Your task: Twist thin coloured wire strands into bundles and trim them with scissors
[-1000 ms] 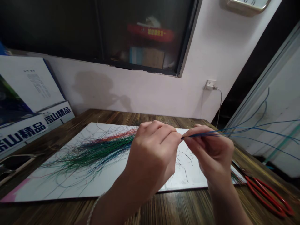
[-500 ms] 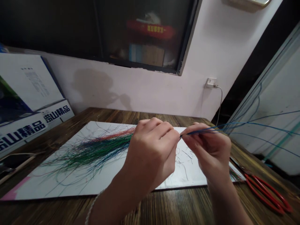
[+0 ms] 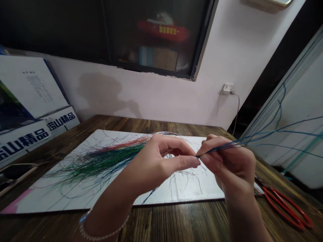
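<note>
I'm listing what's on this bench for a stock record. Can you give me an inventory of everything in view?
table: one, brown wood, under everything
board: one, white, flat on the table
strand heap: one, green, red and blue, on the board's left part
blue strands: one bunch, blue, running right from the right hand
scissors: one pair, red handles, right end of the table
boxes: at least two, white with blue characters, left of the table
wall socket: one, white, on the wall, cord plugged in
window: one, dark glass, above the table
bracelet: one, silvery, on the left wrist
left hand: one, over the board, fingers curled
right hand: one, pinching the blue strands
</note>
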Action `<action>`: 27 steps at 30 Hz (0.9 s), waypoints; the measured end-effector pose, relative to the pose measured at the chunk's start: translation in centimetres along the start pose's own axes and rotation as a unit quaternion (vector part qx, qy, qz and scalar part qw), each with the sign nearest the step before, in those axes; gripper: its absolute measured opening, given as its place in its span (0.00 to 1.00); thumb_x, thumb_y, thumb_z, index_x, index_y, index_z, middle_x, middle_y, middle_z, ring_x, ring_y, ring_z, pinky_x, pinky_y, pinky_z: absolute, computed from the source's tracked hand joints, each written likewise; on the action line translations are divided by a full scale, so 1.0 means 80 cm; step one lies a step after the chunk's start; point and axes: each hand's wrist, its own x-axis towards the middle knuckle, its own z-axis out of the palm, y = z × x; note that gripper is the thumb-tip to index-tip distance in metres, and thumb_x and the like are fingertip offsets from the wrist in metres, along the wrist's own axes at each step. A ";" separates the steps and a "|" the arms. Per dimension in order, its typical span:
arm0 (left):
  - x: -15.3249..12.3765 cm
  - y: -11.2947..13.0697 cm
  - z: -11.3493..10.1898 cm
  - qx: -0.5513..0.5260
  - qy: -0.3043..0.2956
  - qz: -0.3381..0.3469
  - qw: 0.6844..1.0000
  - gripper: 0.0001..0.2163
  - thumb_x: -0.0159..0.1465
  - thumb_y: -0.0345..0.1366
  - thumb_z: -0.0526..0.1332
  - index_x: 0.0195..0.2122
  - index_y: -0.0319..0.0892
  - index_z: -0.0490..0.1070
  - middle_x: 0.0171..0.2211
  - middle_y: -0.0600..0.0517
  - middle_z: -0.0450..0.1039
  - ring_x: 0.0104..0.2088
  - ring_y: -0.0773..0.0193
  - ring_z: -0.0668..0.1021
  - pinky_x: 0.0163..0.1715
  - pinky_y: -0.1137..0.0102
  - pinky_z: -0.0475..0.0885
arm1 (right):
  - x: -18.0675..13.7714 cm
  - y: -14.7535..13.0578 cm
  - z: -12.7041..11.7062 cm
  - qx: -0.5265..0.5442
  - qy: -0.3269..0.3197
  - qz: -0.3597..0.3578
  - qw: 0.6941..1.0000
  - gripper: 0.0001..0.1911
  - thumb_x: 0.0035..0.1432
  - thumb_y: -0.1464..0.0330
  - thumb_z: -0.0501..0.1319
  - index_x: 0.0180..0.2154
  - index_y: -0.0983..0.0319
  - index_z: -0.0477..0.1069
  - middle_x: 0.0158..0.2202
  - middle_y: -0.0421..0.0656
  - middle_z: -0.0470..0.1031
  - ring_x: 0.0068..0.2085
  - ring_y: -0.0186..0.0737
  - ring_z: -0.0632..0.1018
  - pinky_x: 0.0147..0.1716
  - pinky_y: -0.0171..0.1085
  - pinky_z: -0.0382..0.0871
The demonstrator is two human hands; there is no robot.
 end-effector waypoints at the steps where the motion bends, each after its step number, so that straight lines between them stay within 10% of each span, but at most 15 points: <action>1: 0.002 -0.002 -0.001 -0.040 -0.019 -0.023 0.999 0.04 0.55 0.30 0.64 0.24 0.43 0.75 0.24 0.56 0.74 0.28 0.68 0.74 0.28 0.73 0.68 | 0.000 0.000 0.000 0.000 -0.002 0.000 1.000 0.07 0.54 0.78 0.60 0.31 0.62 0.74 0.22 0.38 0.65 0.26 0.34 0.62 0.25 0.38 0.52; 19: 0.016 -0.019 0.009 -0.315 -0.158 -0.110 0.929 0.09 0.55 0.38 0.65 0.23 0.38 0.74 0.22 0.54 0.67 0.27 0.70 0.69 0.34 0.73 0.65 | 0.005 0.014 -0.002 0.086 -0.013 -0.086 0.992 0.10 0.54 0.80 0.59 0.36 0.65 0.76 0.22 0.38 0.67 0.26 0.33 0.69 0.22 0.35 0.62; 24: 0.009 -0.011 0.008 -0.093 -0.052 -0.006 0.994 0.05 0.58 0.36 0.63 0.27 0.40 0.74 0.25 0.54 0.72 0.30 0.68 0.72 0.33 0.72 0.65 | 0.005 0.017 -0.001 0.065 0.029 -0.065 0.995 0.08 0.53 0.79 0.60 0.33 0.64 0.75 0.23 0.38 0.66 0.25 0.32 0.68 0.22 0.34 0.61; 27: 0.005 -0.006 0.008 0.168 0.075 0.148 0.972 0.02 0.58 0.31 0.64 0.29 0.41 0.73 0.28 0.54 0.74 0.31 0.66 0.74 0.34 0.70 0.65 | 0.004 0.013 0.003 0.050 0.044 -0.011 0.998 0.09 0.54 0.79 0.59 0.33 0.62 0.75 0.24 0.38 0.67 0.25 0.31 0.66 0.21 0.33 0.58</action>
